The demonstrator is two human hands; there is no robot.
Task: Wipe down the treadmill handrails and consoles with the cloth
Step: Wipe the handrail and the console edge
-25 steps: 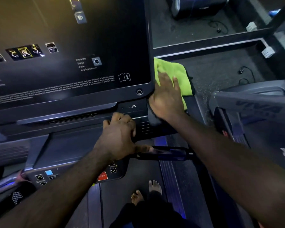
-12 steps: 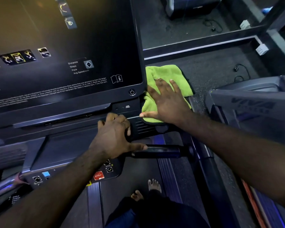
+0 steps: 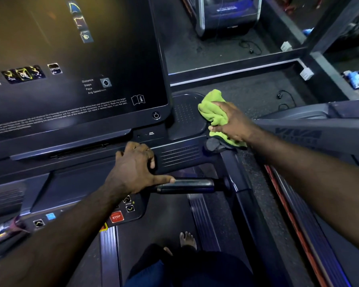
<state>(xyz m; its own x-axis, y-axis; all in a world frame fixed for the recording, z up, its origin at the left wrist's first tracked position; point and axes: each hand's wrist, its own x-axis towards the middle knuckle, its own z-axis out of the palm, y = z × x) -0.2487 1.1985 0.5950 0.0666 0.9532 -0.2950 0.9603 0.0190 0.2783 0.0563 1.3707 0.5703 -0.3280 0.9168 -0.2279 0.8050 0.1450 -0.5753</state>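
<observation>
Right hand (image 3: pixel 233 123) bunches cloth (image 3: pixel 214 114) (green); console (image 3: pixel 187 119) tray.

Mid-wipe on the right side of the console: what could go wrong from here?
The left hand braces on the console edge just above the STOP button and speed keys, so a slip could press one. The green cloth is bunched in the right hand, so it may skip parts of the dotted side tray.
</observation>
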